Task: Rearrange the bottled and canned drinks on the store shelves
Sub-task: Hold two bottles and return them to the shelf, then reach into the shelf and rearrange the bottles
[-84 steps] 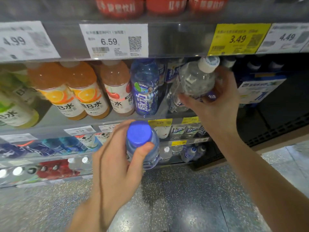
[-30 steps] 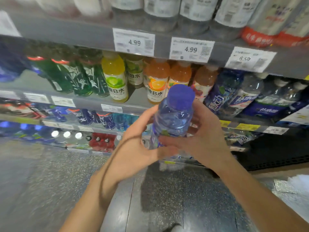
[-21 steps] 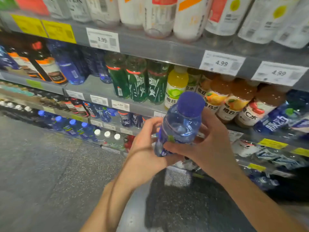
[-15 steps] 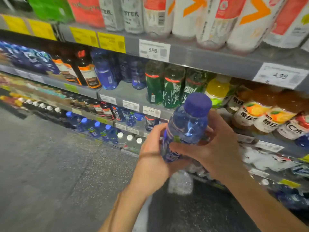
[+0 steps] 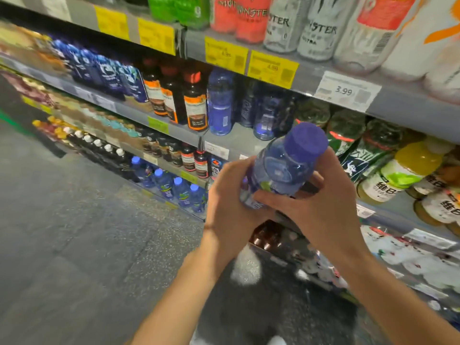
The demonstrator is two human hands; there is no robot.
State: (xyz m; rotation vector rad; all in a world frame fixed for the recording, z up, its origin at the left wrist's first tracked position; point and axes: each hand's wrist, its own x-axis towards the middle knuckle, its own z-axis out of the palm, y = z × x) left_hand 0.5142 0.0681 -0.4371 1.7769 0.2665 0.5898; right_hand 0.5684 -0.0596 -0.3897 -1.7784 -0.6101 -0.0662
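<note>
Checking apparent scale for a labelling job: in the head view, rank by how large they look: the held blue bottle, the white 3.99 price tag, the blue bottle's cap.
1. Held blue bottle, enlarged by nearness to the camera.
2. White 3.99 price tag.
3. Cap, nearly the tag's size.

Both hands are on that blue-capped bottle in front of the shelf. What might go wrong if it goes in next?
1. The blue-capped bottle is tilted in the left hand and right hand; set down so, it may topple.
2. The gap beside the blue bottles looks narrow, so it might knock the neighbouring dark bottles.
</note>
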